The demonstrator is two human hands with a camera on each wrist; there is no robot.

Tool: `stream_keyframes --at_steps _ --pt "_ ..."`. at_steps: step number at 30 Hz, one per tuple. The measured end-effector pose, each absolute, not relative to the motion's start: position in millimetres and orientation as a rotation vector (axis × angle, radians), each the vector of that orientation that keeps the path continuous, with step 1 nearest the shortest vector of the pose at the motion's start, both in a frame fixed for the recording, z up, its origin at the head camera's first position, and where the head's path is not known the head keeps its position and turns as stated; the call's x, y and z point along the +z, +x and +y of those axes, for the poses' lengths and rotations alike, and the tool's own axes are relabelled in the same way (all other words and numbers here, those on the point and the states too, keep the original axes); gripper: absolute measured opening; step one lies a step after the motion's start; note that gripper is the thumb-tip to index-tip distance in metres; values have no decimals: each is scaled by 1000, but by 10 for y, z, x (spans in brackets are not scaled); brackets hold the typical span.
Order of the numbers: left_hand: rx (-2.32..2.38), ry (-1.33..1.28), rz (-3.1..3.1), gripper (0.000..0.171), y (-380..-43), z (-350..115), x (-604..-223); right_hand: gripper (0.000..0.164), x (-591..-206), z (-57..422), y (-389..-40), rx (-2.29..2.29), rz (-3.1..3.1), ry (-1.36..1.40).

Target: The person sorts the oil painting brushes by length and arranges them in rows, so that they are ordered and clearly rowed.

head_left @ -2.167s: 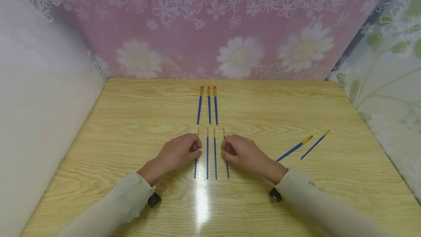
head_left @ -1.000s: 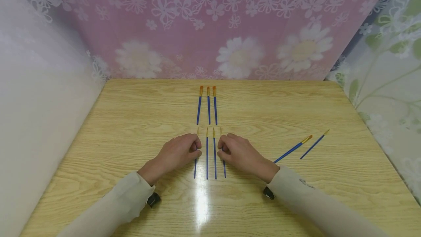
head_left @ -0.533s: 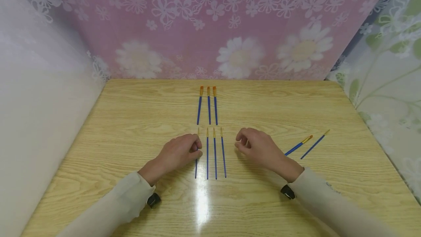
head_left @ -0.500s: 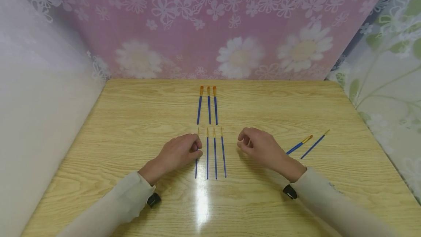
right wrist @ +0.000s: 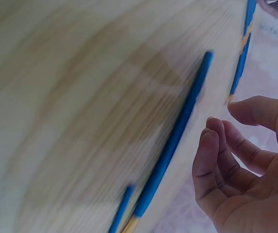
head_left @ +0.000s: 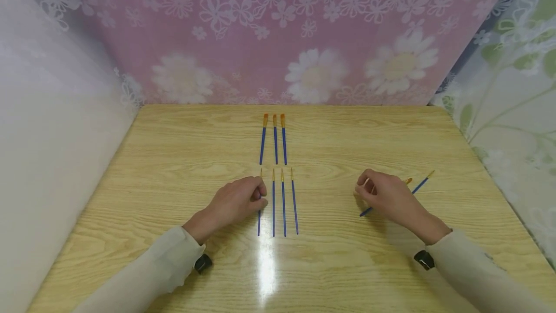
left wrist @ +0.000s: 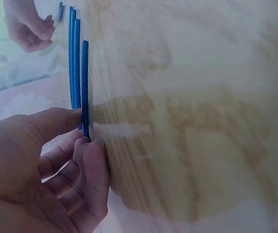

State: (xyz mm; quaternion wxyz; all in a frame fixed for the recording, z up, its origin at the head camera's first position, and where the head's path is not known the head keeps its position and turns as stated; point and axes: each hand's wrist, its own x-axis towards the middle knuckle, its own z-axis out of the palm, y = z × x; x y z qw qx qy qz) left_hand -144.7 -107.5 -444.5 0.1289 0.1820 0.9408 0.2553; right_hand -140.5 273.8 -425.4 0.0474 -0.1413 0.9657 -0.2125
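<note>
My left hand (head_left: 236,199) pinches the leftmost thin blue paintbrush (head_left: 259,221) between thumb and fingers; the left wrist view shows its handle (left wrist: 85,82) between them. Three similar thin paintbrushes (head_left: 283,206) lie just to its right, tips pointing away, the rightmost slightly slanted. Over a thicker blue paintbrush (head_left: 366,212) on the right hovers my right hand (head_left: 388,197), its fingers loosely bent. The right wrist view shows a gap between thumb and fingertips (right wrist: 209,133) with nothing in it, beside the thick handle (right wrist: 173,141). Part of that brush is hidden by the hand in the head view.
Three flat orange-tipped paintbrushes (head_left: 275,144) lie in a row farther back. Another thin paintbrush (head_left: 420,185) lies slanted beyond my right hand. The wood-grain table (head_left: 195,129) ends at a pink flowered curtain (head_left: 243,37) behind, with pale panels at both sides.
My right hand nudged the rightmost thin paintbrush leftward, let go of it, and moved right to the thicker paintbrush. The left hand has stayed on its paintbrush.
</note>
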Motion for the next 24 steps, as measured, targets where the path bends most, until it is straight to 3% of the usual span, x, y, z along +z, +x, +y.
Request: stream_keyframes --at_steps 24 --pt "733 548 2738 13 -1453 -1080 -4483 28 -4345 3341 -1342 -562 2967 -244"
